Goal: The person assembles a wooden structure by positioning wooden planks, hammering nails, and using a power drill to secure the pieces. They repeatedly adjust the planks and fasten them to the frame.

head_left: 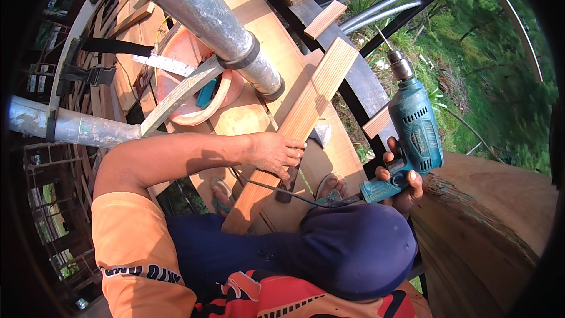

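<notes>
My left hand [273, 153] is closed over a reddish-brown wooden plank [312, 97], its fingers bent over the right edge. The plank slants from near my knees up toward the far right. Out to the right, my right hand [403, 185] grips a teal corded power drill [416, 123] by the handle. Its long thin bit points upward, apart from the wood. The drill's dark cord [271, 186] runs left across the plank. A small pale pointed piece [321, 135] lies beside the plank, right of my left hand.
An orange tub [176, 91] with a teal item inside stands at left. Thick metal pipes [206, 20] cross there. A dark metal beam [353, 53] carries short wood blocks [325, 19]. Greenery drops away beyond it. A large timber slab [488, 200] is at right; my sandalled feet rest on boards.
</notes>
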`<state>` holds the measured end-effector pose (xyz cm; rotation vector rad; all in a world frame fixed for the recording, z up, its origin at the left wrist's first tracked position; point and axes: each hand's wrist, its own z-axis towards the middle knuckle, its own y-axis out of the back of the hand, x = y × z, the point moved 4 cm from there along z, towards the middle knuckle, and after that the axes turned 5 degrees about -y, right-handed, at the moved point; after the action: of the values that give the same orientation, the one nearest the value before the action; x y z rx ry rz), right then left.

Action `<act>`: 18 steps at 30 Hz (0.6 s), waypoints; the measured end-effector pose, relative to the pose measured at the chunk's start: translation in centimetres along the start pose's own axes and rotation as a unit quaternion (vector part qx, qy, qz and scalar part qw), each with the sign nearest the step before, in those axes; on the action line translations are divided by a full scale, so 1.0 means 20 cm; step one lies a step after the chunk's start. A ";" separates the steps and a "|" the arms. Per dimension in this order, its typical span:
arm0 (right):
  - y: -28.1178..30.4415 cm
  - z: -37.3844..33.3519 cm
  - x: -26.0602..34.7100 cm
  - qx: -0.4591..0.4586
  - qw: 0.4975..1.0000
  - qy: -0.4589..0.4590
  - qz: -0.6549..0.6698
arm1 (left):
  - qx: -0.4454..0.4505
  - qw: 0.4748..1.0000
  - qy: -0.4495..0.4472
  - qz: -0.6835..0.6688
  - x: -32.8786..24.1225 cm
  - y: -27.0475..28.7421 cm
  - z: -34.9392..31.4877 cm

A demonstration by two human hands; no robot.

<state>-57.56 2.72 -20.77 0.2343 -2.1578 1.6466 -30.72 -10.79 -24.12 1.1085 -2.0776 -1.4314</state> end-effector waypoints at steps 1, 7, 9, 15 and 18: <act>0.00 0.01 -0.01 -0.008 1.000 -0.006 -0.014 | -0.003 1.000 -0.002 0.000 0.00 -0.04 0.02; 0.03 0.08 -0.04 -0.049 0.993 -0.017 -0.104 | -0.029 0.998 0.034 0.043 0.01 -0.23 0.16; 0.02 0.10 -0.04 -0.075 0.987 -0.012 -0.142 | -0.005 0.997 0.059 0.041 -0.02 -0.19 0.19; 0.01 0.17 -0.07 -0.111 0.956 -0.064 -0.263 | -0.057 0.987 0.112 0.096 -0.31 -0.31 0.32; 0.01 0.15 -0.06 -0.138 0.945 -0.068 -0.289 | -0.038 0.992 0.111 0.048 -0.44 -0.28 0.42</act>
<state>-57.28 -0.11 -22.07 0.8265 -2.1057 1.0116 -28.90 0.08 -31.54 1.0702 -1.8790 -1.2697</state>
